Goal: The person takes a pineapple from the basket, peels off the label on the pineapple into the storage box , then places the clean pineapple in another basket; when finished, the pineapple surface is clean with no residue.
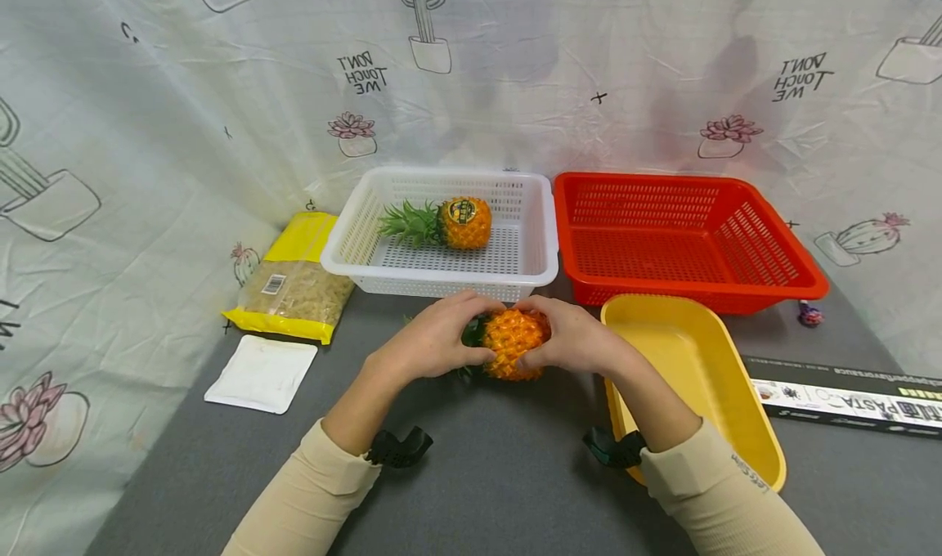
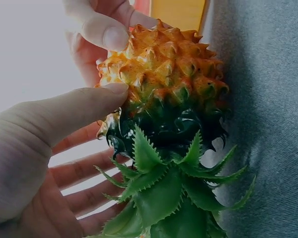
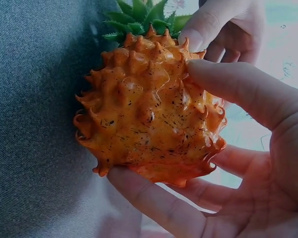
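Note:
A toy pineapple (image 1: pixel 513 345), orange and spiky with a green leafy crown (image 2: pixel 159 198), lies on its side low over the grey table in front of the white basket. My left hand (image 1: pixel 441 337) holds it near the crown end, thumb on the orange skin and fingers curving behind. Round the base end, my right hand (image 1: pixel 577 337) grips with the thumb on one side and fingers beneath the bottom (image 3: pixel 154 171). In the head view the left hand covers most of the crown. Another toy pineapple (image 1: pixel 467 222) with a dark round label sits in the white basket (image 1: pixel 441 284).
A red basket (image 1: pixel 662 284) stands beside the white one, and a yellow tray (image 1: pixel 765 450) lies in front of it, under the right forearm. At left are a yellow-edged bag (image 1: pixel 294 294) and a white packet (image 1: pixel 261 374). A long black-and-white box (image 1: pixel 846 396) lies at right.

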The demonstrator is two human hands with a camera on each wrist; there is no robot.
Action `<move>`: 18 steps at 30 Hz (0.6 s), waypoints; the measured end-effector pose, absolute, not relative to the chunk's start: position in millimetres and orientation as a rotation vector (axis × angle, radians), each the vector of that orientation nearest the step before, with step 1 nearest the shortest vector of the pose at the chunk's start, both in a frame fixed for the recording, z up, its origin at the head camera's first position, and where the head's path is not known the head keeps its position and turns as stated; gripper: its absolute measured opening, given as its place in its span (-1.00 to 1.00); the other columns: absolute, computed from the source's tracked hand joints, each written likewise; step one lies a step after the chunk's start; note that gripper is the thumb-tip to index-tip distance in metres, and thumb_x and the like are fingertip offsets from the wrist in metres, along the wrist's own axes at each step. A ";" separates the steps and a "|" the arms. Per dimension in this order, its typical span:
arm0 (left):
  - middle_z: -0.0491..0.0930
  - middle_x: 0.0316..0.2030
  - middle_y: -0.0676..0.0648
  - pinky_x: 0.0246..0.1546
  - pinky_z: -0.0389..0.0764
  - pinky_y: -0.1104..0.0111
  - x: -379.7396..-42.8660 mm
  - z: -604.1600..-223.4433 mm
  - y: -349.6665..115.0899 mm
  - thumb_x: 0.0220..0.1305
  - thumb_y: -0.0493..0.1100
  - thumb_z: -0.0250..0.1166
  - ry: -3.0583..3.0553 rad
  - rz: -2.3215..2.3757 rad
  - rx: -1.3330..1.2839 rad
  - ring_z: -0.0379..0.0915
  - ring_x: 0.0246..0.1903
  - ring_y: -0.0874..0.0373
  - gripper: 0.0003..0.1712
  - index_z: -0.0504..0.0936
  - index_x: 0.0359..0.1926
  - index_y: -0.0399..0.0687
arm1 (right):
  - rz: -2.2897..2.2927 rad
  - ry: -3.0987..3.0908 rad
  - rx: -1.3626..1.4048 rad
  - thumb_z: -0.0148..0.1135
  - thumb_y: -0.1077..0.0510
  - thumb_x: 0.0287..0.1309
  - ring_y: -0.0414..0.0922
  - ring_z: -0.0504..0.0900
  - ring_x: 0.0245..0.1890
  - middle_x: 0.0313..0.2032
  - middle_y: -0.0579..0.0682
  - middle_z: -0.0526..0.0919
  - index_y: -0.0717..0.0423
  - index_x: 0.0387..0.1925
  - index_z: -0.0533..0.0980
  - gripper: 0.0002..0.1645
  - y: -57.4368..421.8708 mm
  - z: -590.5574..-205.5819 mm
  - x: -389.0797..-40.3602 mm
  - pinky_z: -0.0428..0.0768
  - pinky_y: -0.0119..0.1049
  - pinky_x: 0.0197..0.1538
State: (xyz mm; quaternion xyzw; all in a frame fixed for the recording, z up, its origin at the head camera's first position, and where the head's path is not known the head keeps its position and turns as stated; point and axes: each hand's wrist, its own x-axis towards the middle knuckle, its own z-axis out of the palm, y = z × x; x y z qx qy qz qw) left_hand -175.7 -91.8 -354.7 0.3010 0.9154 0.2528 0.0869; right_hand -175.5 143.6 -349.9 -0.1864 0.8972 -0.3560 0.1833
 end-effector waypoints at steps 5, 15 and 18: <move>0.54 0.29 -0.05 0.32 0.49 0.03 -175.5 -351.6 -94.6 0.32 0.02 0.45 2.730 0.780 0.911 0.48 0.28 -0.01 -0.32 0.50 0.40 0.01 | -1.014 2.533 -0.501 0.57 0.00 -0.01 -0.01 0.59 -0.07 0.07 0.10 0.65 0.11 0.34 0.44 -0.13 148.0 -352.1 -174.7 0.68 -0.12 0.00; 0.64 0.19 -0.15 0.17 0.57 -0.01 -189.3 -332.7 -117.1 0.44 -0.08 0.32 2.851 0.960 0.906 0.56 0.14 -0.11 -0.51 0.58 0.32 -0.11 | -1.040 2.488 -0.405 0.59 -0.05 -0.04 0.03 0.59 -0.02 0.19 0.20 0.58 0.08 0.26 0.44 -0.15 158.4 -344.1 -167.3 0.71 -0.18 -0.08; 0.64 0.14 -0.14 0.11 0.57 0.00 -196.2 -329.3 -123.0 0.42 -0.11 0.33 2.901 0.971 0.860 0.56 0.10 -0.11 -0.54 0.62 0.28 -0.12 | -1.061 2.448 -0.372 0.59 -0.06 -0.04 0.03 0.61 -0.08 0.17 0.21 0.57 0.08 0.26 0.42 -0.15 160.3 -340.4 -163.7 0.71 -0.20 -0.18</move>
